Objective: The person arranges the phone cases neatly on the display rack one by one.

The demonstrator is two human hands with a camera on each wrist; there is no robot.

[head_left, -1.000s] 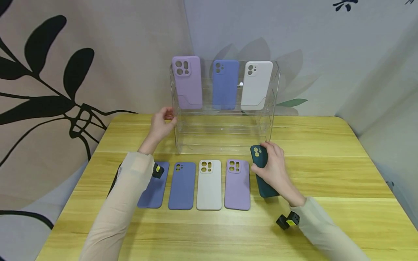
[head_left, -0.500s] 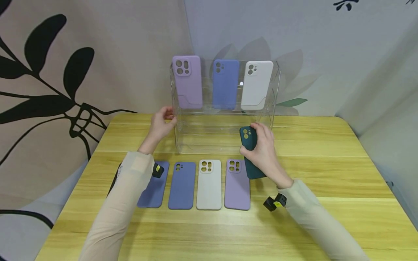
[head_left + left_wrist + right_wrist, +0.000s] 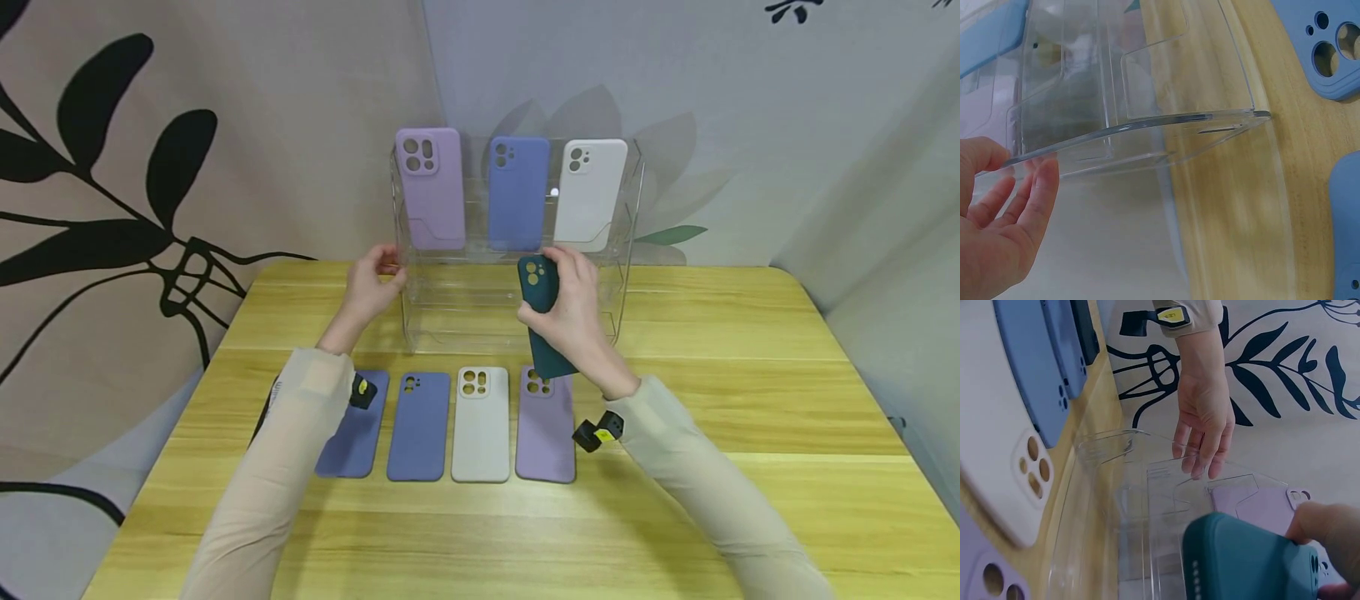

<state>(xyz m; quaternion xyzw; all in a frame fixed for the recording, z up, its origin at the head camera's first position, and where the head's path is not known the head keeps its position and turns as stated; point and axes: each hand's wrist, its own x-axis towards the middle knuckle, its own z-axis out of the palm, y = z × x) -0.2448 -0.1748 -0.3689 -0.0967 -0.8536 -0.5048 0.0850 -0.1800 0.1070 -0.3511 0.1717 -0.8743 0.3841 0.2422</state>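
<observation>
In the head view my right hand point(image 3: 573, 321) grips a dark teal phone case point(image 3: 540, 292) by its long edges, raised before the clear acrylic display rack point(image 3: 450, 342). The case tilts, camera holes up, and its lower end overlaps a purple phone case point(image 3: 545, 433) on the table. My left hand point(image 3: 1010, 231) holds the rack's side edge, thumb on one face and fingers on the other. On the top tier stand a purple case point(image 3: 433, 200), a blue case point(image 3: 517, 200) and a white case point(image 3: 590, 196).
A front row on the wooden table point(image 3: 750, 367) holds a white case point(image 3: 480, 433), a blue case point(image 3: 417, 433) and another blue case point(image 3: 356, 442), partly under the left sleeve. A dark item's edge point(image 3: 264, 412) shows beyond that sleeve. A patterned cloth point(image 3: 300, 125) hangs behind.
My right hand has carried the teal phone case up and left from the right of the front row to the rack's front. My left hand has stayed at the rack's side.
</observation>
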